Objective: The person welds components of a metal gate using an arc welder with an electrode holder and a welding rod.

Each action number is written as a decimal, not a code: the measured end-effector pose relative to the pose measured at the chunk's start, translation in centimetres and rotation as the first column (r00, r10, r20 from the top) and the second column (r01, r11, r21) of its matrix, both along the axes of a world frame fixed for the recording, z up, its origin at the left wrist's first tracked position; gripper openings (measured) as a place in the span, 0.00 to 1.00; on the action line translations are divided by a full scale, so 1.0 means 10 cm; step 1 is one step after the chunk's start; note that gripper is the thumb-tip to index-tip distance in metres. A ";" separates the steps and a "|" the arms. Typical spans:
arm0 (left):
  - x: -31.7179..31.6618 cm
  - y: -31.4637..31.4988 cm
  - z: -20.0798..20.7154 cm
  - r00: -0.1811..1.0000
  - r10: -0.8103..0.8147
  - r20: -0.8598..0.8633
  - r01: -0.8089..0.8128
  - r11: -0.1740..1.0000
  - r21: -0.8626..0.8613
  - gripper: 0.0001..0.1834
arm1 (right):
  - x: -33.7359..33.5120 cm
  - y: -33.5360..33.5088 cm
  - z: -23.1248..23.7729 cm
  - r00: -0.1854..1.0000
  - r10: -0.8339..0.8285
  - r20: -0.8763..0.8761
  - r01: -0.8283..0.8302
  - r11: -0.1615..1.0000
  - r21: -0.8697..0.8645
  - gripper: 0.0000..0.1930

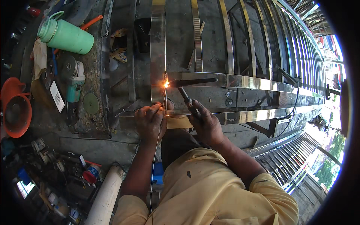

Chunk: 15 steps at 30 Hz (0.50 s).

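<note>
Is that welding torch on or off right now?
On: a bright spark glows at the tip of the welding torch held in the right hand.

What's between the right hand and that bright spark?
The torch: the right hand holds it, and it reaches toward the bright spark. The head view shows that.

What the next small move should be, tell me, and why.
Probably ease the thin rod slightly toward the bright spot: the left fingers pinch it and it runs up toward that glow, while the right fingers hold the torch with its tip there.
</note>
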<state>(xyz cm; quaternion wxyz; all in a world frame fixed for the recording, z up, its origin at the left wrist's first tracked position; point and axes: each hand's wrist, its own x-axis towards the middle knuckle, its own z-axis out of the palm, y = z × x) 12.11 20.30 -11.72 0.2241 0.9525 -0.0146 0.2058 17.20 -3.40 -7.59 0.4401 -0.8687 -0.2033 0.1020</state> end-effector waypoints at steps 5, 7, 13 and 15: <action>0.06 -0.01 0.14 1.000 -0.001 0.012 0.001 1.000 0.024 0.07 | -0.03 -0.06 0.02 0.929 -0.171 -0.328 0.206 0.976 0.072 0.37; 0.09 0.02 0.11 0.998 -0.004 0.066 0.014 0.988 -0.155 0.08 | -0.01 -0.10 -0.04 0.904 -0.213 -0.372 0.272 0.956 0.114 0.39; 0.72 0.37 0.56 0.906 0.208 -0.368 -0.419 0.567 -0.709 0.15 | 0.04 -0.18 -0.18 0.960 -0.160 -0.229 0.211 0.953 0.219 0.38; 1.10 0.49 0.43 0.962 0.134 -0.239 -0.264 0.688 -0.676 0.14 | 0.06 -0.18 -0.16 0.924 -0.154 -0.349 0.256 0.929 0.267 0.37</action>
